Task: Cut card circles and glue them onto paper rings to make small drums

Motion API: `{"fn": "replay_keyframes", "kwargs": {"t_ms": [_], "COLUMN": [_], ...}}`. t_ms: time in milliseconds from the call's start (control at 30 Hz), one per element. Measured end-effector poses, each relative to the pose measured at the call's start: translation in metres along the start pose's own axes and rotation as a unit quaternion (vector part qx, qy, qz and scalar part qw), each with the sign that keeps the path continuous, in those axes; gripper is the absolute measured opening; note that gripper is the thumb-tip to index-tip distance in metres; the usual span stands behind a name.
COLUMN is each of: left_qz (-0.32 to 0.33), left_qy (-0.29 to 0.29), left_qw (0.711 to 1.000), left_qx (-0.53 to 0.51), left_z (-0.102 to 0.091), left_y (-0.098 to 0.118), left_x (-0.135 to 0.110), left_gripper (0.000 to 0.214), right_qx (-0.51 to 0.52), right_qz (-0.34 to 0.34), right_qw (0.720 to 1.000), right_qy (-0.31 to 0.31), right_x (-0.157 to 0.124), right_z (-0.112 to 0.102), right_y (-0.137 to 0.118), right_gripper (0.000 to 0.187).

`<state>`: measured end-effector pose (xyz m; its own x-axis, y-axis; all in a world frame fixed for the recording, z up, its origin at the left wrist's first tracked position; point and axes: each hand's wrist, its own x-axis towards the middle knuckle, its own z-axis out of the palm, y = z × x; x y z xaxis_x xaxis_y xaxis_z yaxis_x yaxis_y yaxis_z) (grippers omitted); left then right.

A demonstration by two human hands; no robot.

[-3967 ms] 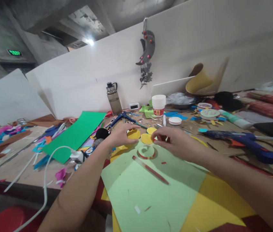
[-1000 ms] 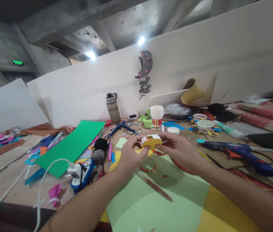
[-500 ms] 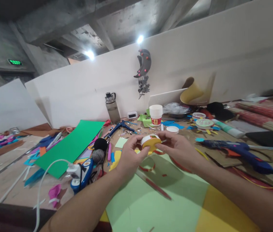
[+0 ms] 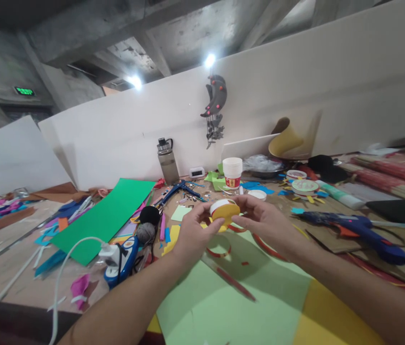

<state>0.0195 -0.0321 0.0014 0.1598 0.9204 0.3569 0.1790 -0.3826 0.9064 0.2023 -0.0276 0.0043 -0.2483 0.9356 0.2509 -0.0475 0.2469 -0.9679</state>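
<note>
Between my two hands is a short white paper cup piece (image 4: 228, 214) with a yellow paper disc covering the side facing me. My left hand (image 4: 196, 231) grips it from the left, its thumb against the yellow face. From the right, my right hand (image 4: 264, 219) closes round the rim, fingertips on the upper edge. Below them lies a pale green paper sheet (image 4: 245, 318), bearing a thin red ring (image 4: 220, 255) and a dark red pencil (image 4: 234, 282). Another curved red strip (image 4: 269, 248) shows partly behind my right wrist.
A blue glue gun (image 4: 360, 230) lies at right; another blue glue gun (image 4: 181, 188) is farther back. Stacked paper cups (image 4: 232, 172) and a water bottle (image 4: 167, 163) stand near the white board. A green sheet (image 4: 109, 215) and a power strip (image 4: 123, 261) are at left.
The cup piece is tilted slightly, showing more of its yellow face and less of the coloured patch on its side. Both hands stay nearly in place; the camera view has shifted a little.
</note>
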Motion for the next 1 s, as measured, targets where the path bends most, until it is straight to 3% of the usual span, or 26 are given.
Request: {"fn": "replay_keyframes", "kwargs": {"t_ms": [133, 333, 600, 767, 1000], "left_qz": [0.017, 0.007, 0.013, 0.020, 0.021], "left_qy": [-0.017, -0.048, -0.024, -0.020, -0.059], "left_qw": [0.999, 0.999, 0.999, 0.999, 0.998], "left_qx": [0.034, -0.024, 0.022, 0.040, 0.008], "left_z": [-0.001, -0.002, -0.001, -0.001, -0.001], "left_y": [0.003, 0.005, 0.000, -0.001, -0.004], "left_x": [-0.001, -0.001, 0.000, 0.000, 0.000], "left_gripper": [0.032, 0.037, 0.034, 0.035, 0.047], "right_qx": [-0.001, 0.011, -0.021, -0.045, -0.037], "right_qz": [-0.002, 0.001, -0.078, -0.064, -0.028], "right_qw": [1.000, 1.000, 0.994, 0.994, 0.996], "right_qy": [-0.015, 0.007, 0.074, 0.080, 0.073], "right_x": [0.002, 0.003, 0.003, 0.002, 0.002], "right_z": [-0.002, 0.000, -0.002, -0.003, -0.003], "right_y": [0.005, 0.004, 0.007, 0.002, -0.002], "right_gripper": [0.045, 0.044, 0.039, 0.039, 0.039]}}
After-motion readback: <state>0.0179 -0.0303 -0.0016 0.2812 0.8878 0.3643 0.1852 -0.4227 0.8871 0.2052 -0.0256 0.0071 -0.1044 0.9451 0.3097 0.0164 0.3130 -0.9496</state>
